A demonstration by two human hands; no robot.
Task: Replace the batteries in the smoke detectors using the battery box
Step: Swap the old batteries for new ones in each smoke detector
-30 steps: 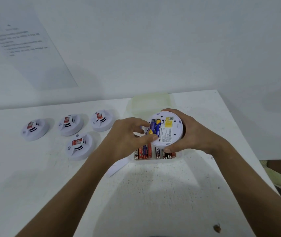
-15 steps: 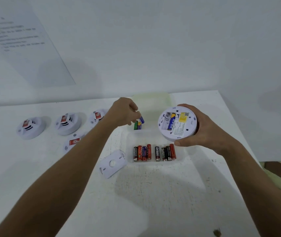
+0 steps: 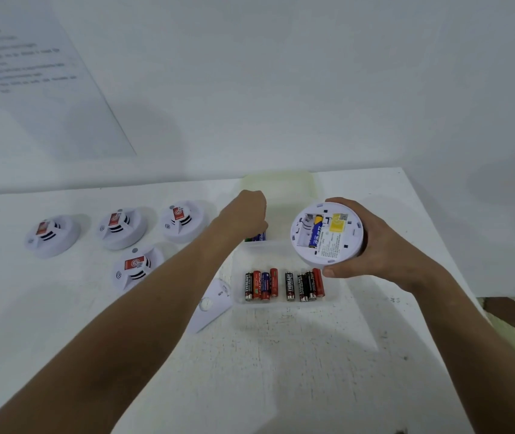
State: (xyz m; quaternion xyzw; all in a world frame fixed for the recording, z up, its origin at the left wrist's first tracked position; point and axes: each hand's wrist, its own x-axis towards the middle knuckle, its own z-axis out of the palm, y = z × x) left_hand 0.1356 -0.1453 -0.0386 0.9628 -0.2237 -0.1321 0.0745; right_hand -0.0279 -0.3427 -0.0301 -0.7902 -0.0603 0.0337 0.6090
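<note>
- Nothing is being worn on the left hand — no ring, no glove.
- The right hand is likewise being left bare.
- Both forearms are being shown unsleeved.

Left hand grip hidden; wall sheet blurred

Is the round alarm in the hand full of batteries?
No, half full. The detector in the right hand has its back open: one blue battery sits inside, and the slot beside it is empty.
</note>
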